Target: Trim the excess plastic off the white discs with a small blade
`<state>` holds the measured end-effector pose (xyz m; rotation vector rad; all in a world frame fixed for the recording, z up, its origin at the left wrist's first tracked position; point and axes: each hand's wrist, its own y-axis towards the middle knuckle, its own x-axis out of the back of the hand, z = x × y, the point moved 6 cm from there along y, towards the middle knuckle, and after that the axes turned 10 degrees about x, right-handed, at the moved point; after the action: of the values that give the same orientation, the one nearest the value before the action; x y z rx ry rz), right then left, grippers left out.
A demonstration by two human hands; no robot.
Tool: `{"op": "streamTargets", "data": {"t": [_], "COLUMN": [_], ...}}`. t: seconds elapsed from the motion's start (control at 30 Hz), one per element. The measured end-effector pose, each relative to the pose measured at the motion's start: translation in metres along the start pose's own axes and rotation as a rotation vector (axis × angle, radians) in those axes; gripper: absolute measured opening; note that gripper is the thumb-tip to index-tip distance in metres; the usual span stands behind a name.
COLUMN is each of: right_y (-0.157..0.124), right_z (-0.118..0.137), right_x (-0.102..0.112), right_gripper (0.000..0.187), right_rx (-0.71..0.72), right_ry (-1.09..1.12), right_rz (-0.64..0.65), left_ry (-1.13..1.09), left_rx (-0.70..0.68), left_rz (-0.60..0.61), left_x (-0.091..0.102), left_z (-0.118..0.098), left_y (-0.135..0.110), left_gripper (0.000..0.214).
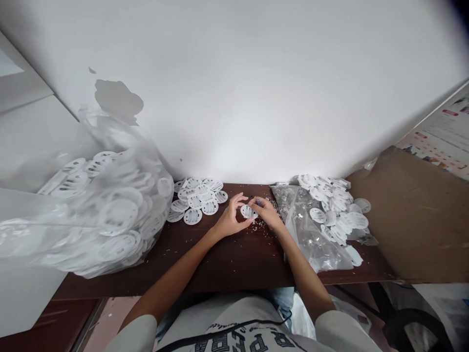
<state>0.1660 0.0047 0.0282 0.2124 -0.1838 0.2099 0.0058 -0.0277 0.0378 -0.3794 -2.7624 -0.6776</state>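
Note:
A round white plastic disc with slots (248, 211) is held between my two hands above the dark table. My left hand (231, 220) curves round its left side, with the thumb along the lower edge and the fingers bent above. On the right, my right hand (268, 214) pinches the disc near its upper right rim; whether a small part is also in those fingers cannot be made out. Tiny shiny metal bits (258, 227) lie scattered below and beside the hands. Left of them rests a pile of similar slotted discs (200, 195).
A large clear bag full of discs (120, 215) bulges at the left. To the right, a flat clear bag with small metal bits (306, 244) lies beside another disc heap (339, 205). A cardboard box (414, 215) borders the right side; a white wall (249, 98) stands behind.

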Motion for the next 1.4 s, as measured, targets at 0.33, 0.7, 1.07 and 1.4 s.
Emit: {"op": "streamTargets", "data": {"t": [0.33,0.7,1.07,1.4], "right_y": [0.002,-0.001,-0.005,-0.005], "right_z": [-0.014,-0.008,-0.003,-0.003], "right_x": [-0.008,-0.010,-0.002,-0.009], "right_gripper": [0.031,0.024,0.031,0.025], "right_rx": [-0.066,-0.054,-0.188,-0.155], "right_ry": [0.112,0.156,0.461,0.450], "right_rz": [0.024,0.050,-0.042,-0.013], "left_ry": [-0.036,-0.052,0.382,0.654], "left_rx": [-0.018,-0.025,-0.072,-0.170], "left_rz": [0.049,0.037,-0.026,-0.122], "left_x": [-0.004,-0.003,-0.002,-0.006], "left_z": [0.004,0.003,-0.010,-0.011], "left_y": [-0.002,-0.002,0.002,0.000], "left_gripper": [0.101,0.100,0.054,0.021]}}
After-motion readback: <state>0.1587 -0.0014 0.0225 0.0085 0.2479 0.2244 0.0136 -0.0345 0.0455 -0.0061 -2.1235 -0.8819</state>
